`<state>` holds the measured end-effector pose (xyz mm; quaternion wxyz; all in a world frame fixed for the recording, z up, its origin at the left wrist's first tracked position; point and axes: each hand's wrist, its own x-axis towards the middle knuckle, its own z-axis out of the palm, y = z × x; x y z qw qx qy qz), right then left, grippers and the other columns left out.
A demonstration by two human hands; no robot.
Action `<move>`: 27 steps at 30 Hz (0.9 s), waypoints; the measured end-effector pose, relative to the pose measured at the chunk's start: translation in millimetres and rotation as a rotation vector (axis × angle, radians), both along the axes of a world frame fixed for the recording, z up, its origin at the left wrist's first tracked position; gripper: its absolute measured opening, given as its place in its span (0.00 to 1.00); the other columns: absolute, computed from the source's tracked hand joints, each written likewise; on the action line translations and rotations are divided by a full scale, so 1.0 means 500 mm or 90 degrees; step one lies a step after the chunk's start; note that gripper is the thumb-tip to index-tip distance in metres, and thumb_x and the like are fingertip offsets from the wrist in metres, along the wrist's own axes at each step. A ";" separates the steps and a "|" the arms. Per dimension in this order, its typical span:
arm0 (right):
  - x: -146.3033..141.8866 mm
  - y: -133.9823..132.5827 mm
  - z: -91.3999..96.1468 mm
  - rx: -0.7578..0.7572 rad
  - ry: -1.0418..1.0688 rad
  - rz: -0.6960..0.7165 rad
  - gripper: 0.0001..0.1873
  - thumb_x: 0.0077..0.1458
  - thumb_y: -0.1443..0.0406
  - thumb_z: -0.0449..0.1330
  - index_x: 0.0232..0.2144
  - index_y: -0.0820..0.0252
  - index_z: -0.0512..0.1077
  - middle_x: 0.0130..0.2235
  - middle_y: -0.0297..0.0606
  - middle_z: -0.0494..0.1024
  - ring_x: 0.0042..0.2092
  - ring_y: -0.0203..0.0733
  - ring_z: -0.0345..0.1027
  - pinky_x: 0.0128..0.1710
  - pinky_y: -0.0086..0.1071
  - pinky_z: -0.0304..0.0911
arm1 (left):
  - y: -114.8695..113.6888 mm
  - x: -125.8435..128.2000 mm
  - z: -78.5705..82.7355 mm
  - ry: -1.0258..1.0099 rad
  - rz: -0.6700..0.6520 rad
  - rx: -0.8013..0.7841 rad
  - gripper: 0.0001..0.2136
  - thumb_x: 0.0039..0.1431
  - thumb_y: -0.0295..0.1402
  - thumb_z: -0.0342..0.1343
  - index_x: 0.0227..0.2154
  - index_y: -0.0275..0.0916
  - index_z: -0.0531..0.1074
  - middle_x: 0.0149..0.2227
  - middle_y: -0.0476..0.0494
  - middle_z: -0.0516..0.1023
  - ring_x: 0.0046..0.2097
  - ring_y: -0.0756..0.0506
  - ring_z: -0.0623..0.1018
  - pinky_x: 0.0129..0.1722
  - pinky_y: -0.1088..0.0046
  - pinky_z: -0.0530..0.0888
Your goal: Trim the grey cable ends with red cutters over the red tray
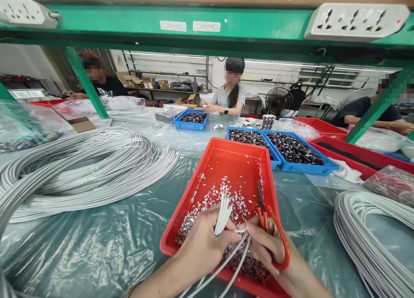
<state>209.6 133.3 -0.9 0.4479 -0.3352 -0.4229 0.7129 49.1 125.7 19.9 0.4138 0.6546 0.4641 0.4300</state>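
My left hand is closed around a small bundle of white cables, whose cut ends stick up above the fist. With thumb and finger, my right hand pinches one white cable end beside the left thumb. Orange-handled scissors hang on the right hand, their dark blades pointing up and away. Both hands are over a red tray holding many small silvery scraps. Below the hands, the cables run down toward me.
A large coil of white cables lies on the left, another coil on the right. Blue trays of dark parts stand beyond the red tray. A green beam with power strips crosses above. Several people sit across the table.
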 end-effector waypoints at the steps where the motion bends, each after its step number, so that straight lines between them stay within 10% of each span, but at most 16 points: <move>1: -0.001 0.000 -0.001 -0.004 0.001 -0.003 0.15 0.51 0.60 0.64 0.19 0.60 0.67 0.07 0.19 0.56 0.12 0.24 0.41 0.16 0.25 0.41 | 0.000 0.001 -0.002 0.000 -0.002 0.002 0.08 0.50 0.22 0.54 0.20 0.37 0.66 0.27 0.53 0.68 0.28 0.52 0.68 0.28 0.77 0.63; 11: -0.004 0.005 0.005 -0.010 0.024 0.040 0.12 0.54 0.60 0.60 0.24 0.63 0.72 0.09 0.19 0.60 0.10 0.22 0.39 0.13 0.23 0.38 | -0.004 -0.001 0.000 0.037 0.019 -0.002 0.08 0.53 0.27 0.54 0.19 0.37 0.66 0.24 0.50 0.68 0.28 0.49 0.68 0.28 0.74 0.63; 19: -0.007 0.020 -0.006 0.068 -0.036 0.016 0.20 0.46 0.52 0.64 0.18 0.61 0.66 0.07 0.20 0.59 0.09 0.22 0.42 0.07 0.20 0.36 | 0.015 0.004 -0.046 -0.165 -0.256 -0.196 0.24 0.48 0.54 0.54 0.22 0.33 0.74 0.18 0.50 0.66 0.21 0.52 0.65 0.20 0.78 0.59; 27: -0.011 0.014 -0.008 0.068 -0.035 0.006 0.20 0.42 0.51 0.66 0.26 0.62 0.68 0.14 0.23 0.68 0.12 0.22 0.48 0.10 0.19 0.38 | 0.015 -0.006 -0.042 -0.185 -0.196 -0.226 0.23 0.49 0.53 0.55 0.23 0.33 0.72 0.19 0.49 0.68 0.18 0.54 0.64 0.18 0.79 0.60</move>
